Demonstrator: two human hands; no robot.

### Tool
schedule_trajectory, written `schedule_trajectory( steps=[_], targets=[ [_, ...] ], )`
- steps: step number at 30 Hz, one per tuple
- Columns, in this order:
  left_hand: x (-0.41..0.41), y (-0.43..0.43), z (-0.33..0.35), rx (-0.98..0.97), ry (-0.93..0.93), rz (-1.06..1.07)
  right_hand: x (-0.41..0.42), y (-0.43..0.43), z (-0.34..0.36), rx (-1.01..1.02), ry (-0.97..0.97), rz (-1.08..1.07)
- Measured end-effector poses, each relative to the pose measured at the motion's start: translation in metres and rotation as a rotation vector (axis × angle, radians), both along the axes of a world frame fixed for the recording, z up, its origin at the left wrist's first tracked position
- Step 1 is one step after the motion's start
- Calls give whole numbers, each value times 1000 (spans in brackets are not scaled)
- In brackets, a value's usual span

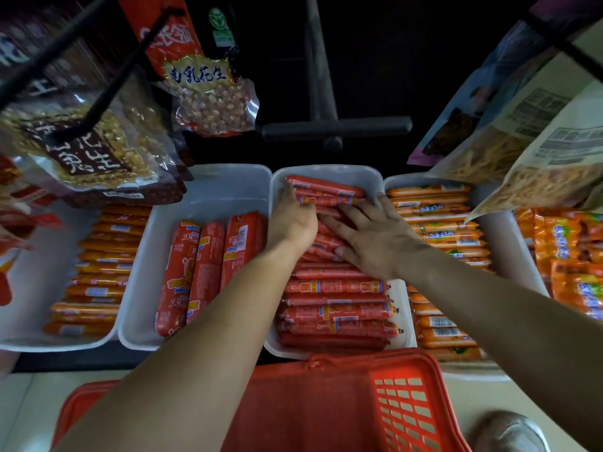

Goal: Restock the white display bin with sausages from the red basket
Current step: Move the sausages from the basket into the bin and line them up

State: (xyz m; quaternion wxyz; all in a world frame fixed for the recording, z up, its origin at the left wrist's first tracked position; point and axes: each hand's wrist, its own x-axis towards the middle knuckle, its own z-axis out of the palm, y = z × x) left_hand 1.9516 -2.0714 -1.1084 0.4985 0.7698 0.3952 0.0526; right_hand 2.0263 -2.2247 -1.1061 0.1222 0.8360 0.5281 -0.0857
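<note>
In the middle white bin [375, 177], both hands were down among the thin red sausages [336, 309] when I looked in. The left hand [292, 220] lay at the bin's left wall with its fingers curled over the sausages near the back; whether it gripped one or only pressed on them I could not tell. The right hand [375, 236] was spread wide and flat, palm down, resting on the pile and holding nothing. The sausages lay crosswise in stacked rows, filling the bin from front to nearly the back (a bare strip of white showed only at the far end). The red basket [404, 402] sat just below the bin's near edge, mostly hidden under my arms, and I could not see what it contained. I judged the step in hand to be settling and squaring the stock. The next move would call for lifting both hands clear and reaching back to the basket for another handful, if any remained.
</note>
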Motion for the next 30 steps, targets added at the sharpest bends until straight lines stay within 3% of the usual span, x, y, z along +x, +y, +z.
schedule_trajectory(
  steps=[2, 7, 15, 19, 23, 26, 30],
  targets=[
    [10, 5, 6, 65, 13, 47, 4, -2, 2, 68, 43, -30],
    [20, 4, -3, 133, 163, -75, 7, 9, 3, -58, -12, -30],
    [15, 11, -13, 90, 60, 18, 7, 10, 1, -45, -5, -171],
    [14, 8, -11, 179, 209, -192, 10, 13, 1, -72, 23, -190],
    [5, 6, 1, 119, 67, -127, -2, 7, 3, 55, 63, -108],
    [-21, -8, 6, 0, -74, 19, -13, 4, 2, -39, 156, -56],
    [-55, -35, -1, -143, 44, 5, -13, 8, -5, -131, 86, -59]
  ],
)
